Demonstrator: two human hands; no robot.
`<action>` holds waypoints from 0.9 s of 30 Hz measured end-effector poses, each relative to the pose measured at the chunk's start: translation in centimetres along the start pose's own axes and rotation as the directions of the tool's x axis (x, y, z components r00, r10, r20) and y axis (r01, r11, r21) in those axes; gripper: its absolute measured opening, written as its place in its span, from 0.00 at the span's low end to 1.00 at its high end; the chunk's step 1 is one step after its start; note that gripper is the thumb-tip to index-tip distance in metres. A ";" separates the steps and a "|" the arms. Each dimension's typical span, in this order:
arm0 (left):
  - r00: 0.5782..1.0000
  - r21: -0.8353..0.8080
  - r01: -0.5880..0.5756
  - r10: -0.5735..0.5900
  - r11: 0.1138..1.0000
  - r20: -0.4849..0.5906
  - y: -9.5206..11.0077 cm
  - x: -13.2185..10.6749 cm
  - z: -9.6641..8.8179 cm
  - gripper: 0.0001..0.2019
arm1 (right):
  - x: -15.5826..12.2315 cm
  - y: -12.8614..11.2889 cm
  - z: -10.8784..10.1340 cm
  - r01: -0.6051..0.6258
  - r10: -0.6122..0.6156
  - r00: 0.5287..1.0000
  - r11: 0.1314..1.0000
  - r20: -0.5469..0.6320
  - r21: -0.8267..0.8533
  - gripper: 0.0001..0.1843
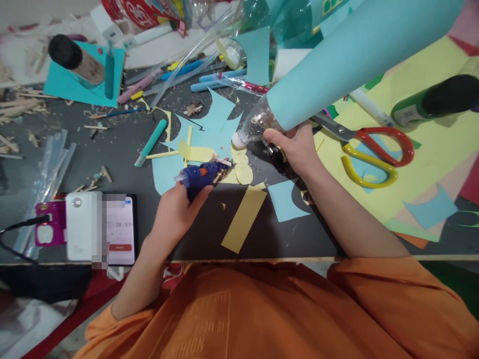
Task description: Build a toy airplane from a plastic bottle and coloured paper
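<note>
My left hand (175, 214) is closed around a blue glue gun (198, 177), its nozzle end toward the wood scraps and paper pieces in the middle of the table. A clear plastic bottle (264, 117) with a white cap is gripped near its neck by my right hand (299, 147). Light blue paper (344, 65) wraps the bottle's body, which slants up to the upper right. Just under the cap lie round yellow paper discs (244, 174). Blue paper cut-offs (213, 107) and a yellow paper strip (245, 219) are spread around my hands.
Large scissors (387, 144) with red and yellow handles rest on yellow paper at right, near a dark-capped green bottle (426, 102). A phone (120, 229) and white power bank (83, 227) lie left. Pens (220, 77), clear glue sticks (56, 164) and wood bits litter the dark table.
</note>
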State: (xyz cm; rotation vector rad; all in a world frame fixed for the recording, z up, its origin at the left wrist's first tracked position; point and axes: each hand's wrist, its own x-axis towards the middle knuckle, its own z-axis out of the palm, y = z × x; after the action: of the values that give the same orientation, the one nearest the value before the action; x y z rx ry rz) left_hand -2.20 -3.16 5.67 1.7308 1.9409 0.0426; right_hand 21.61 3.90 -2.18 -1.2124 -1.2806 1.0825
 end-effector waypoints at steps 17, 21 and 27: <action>0.837 -0.913 0.113 -0.532 0.393 -0.126 -5.3 3.9 -4.4 0.07 | -0.1 -0.5 0.2 -0.037 0.037 0.999 0.999 -0.003 0.016 0.32; 0.830 -0.946 0.107 -0.551 0.307 -0.085 -5.7 4.0 -4.5 0.05 | -0.1 -0.5 0.2 -0.028 0.029 1.000 0.999 -0.013 0.035 0.30; 0.791 -0.935 -0.019 -0.567 0.354 -0.231 -5.8 3.8 -4.3 0.05 | -0.2 -0.4 0.2 -0.026 0.026 1.000 0.999 -0.005 0.031 0.31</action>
State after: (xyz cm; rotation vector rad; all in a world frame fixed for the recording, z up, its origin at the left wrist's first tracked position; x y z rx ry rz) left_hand -9.39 0.67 5.84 0.5742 1.8949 1.3588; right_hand 21.37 3.69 -1.81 -1.2104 -1.2430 1.1133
